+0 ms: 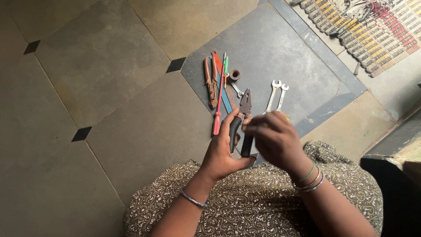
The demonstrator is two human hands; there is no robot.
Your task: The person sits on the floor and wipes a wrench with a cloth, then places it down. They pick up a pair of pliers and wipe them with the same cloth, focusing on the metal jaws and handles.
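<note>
Hands [250, 147] raised together, left gripping pliers [242, 118] (black handles), right blurred

Both forearms reach forward from the near edge, bangles at each wrist. Left hand [221, 153] half-curled, thumb out to the right, fingers raised. Right hand [274, 138] just right of it, back up, fingers bunched leftward, slightly blurred.

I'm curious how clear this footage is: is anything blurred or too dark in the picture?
In the head view, the right hand is smeared by motion blur, so whatever its fingers pinch is unreadable; the left hand and the pliers it grips are sharper. Light is dim and even, with no glare; the bottom right corner sinks into near-black shadow. The spanners on the floor stay crisp.
</note>
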